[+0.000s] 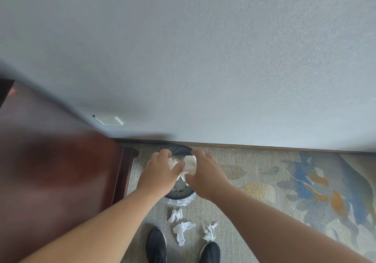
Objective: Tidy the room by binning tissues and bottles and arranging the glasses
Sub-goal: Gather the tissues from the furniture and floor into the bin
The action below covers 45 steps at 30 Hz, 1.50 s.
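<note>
Currently held: crumpled white paper tissues (190,165), pinched by both left hand (160,169) and right hand (205,173), centre frame.
Relation: they hang directly above the round dark bin with clear plastic liner (177,197); releasing should drop them inside.
Left over: three loose white tissues (183,232) on carpet, lower centre.

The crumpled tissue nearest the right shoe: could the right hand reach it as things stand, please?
Likely not yet: the right hand grips a tissue wad over the bin. Nothing covers the floor tissue itself.
</note>
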{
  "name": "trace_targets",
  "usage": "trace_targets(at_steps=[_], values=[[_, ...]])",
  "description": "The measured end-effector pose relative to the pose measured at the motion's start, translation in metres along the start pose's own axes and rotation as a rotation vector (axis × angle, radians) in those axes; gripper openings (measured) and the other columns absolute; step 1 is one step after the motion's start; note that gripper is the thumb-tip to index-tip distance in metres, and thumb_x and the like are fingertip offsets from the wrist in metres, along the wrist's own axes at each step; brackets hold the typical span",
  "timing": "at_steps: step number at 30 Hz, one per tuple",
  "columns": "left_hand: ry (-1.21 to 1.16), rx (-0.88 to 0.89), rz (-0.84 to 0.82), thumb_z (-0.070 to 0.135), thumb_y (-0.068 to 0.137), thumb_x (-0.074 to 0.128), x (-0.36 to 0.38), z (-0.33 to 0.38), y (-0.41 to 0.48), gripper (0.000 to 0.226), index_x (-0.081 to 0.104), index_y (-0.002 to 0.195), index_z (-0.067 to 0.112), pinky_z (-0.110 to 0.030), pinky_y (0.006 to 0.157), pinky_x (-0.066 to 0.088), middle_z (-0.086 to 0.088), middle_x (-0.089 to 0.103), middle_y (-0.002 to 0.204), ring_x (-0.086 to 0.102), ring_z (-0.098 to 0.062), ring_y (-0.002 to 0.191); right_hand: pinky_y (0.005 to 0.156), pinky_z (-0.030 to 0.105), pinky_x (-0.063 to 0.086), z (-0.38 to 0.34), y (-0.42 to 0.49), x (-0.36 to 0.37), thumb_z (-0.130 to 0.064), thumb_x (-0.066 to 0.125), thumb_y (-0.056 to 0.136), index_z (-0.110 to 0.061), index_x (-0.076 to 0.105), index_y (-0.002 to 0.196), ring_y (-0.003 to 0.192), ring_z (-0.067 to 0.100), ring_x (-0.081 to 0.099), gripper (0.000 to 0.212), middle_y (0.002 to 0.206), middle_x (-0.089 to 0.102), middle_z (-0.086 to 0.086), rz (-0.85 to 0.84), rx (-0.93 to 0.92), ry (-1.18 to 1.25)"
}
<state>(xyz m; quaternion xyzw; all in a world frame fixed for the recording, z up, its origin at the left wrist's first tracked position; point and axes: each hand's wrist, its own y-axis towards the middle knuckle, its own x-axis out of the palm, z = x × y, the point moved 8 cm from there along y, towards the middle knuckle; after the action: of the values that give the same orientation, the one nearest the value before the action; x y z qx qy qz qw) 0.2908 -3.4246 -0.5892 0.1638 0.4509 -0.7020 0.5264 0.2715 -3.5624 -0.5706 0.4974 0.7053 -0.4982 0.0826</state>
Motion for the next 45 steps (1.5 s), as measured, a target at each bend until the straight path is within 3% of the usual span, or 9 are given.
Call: trace_targets(at_steps=[13,24,36,45], values=[[0.009,0.034,-0.013,0.045,0.095,0.045,-0.013,0.009,-0.03,0.042,0.047,0.129,0.02,-0.033,0.089,0.043,-0.001,0.049,0.123,0.05,-0.016,0.109,0.087,0.038,0.052,-0.004,-0.033,-0.012,-0.025,0.054,0.089,-0.026,0.035,0.141,0.107,0.022,0.057,0.055,0.136,0.041,0.0,0.049,-0.016,-0.023],[-0.001,0.127,0.003,0.043,0.095,0.045,-0.031,0.043,-0.076,0.043,0.045,0.132,0.02,-0.033,0.098,0.04,0.0,0.048,0.131,0.045,-0.016,0.123,0.085,0.033,0.051,-0.008,-0.093,-0.039,-0.028,0.055,0.091,-0.026,0.037,0.141,0.112,0.017,0.056,0.053,0.142,0.041,-0.004,0.159,-0.058,0.023],[-0.007,0.019,0.106,0.044,0.097,0.042,0.025,0.055,-0.173,0.045,0.044,0.134,0.018,-0.036,0.094,0.042,-0.006,0.047,0.134,0.051,-0.021,0.117,0.095,0.03,0.044,0.071,-0.176,-0.036,-0.029,0.058,0.093,-0.023,0.038,0.142,0.121,0.018,0.052,0.054,0.142,0.044,-0.001,0.12,-0.194,-0.062],[0.012,-0.038,0.128,0.043,0.097,0.044,0.09,0.038,-0.238,0.044,0.044,0.133,0.019,-0.027,0.084,0.035,-0.003,0.047,0.136,0.051,-0.017,0.117,0.086,0.026,0.042,0.139,-0.212,0.0,-0.029,0.058,0.093,-0.025,0.038,0.142,0.121,0.017,0.052,0.053,0.144,0.043,-0.002,0.071,-0.23,-0.089]])
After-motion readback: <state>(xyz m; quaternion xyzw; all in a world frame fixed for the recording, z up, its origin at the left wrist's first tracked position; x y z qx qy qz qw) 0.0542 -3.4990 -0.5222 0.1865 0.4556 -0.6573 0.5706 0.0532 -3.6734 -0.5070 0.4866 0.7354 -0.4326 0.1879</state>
